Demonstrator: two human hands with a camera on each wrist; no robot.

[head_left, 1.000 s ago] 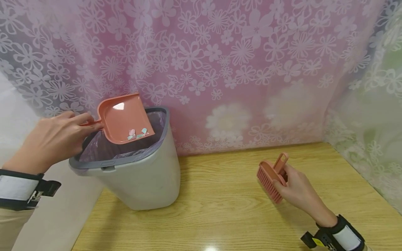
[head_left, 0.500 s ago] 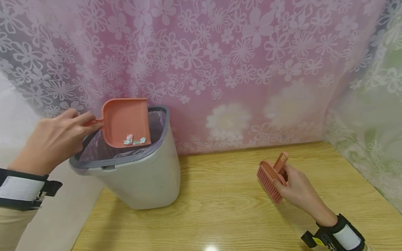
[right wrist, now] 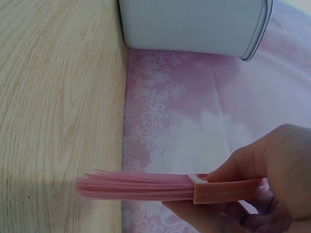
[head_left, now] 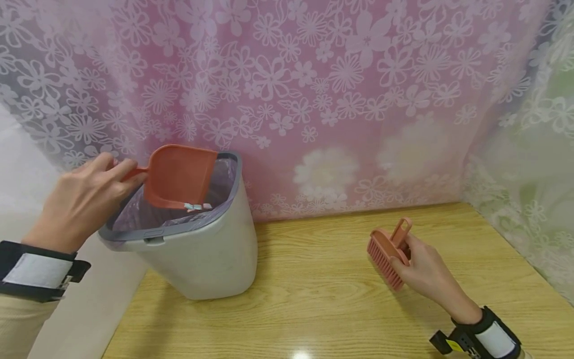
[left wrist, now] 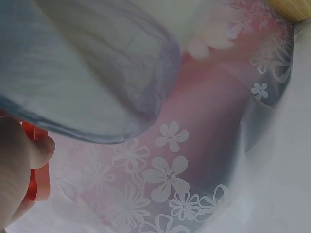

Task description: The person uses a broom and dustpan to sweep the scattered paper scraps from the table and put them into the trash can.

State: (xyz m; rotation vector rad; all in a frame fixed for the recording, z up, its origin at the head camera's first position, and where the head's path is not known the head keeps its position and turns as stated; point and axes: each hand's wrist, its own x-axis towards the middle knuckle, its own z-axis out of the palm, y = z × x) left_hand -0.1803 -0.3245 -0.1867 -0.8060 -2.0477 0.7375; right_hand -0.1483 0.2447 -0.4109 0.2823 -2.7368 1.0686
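In the head view my left hand [head_left: 89, 194] grips the handle of an orange dustpan [head_left: 181, 174], tipped steeply over the mouth of a pale grey trash bin [head_left: 215, 259]. Small pale scraps [head_left: 196, 207] of pink and light blue gather at the pan's lower edge. A thin purple bag lines the bin. Over to the right, my right hand [head_left: 426, 269] holds a matching hand brush [head_left: 386, 257], thumb on its back. The right wrist view shows the brush's pink bristles [right wrist: 136, 185] pointing toward the table. Only the dustpan's handle [left wrist: 40, 179] shows in the left wrist view.
The bin stands at the left of a wood-grain table [head_left: 314, 279]. A pink floral curtain [head_left: 278, 99] hangs right behind the bin and along the table's back edge. Pale green floral cloth [head_left: 533, 199] borders the right side, and a white surface lies at the left.
My left hand has tilted the dustpan further and lowered it a little toward the bin. The scraps have slid together at its lower edge. My right hand and the brush have not moved.
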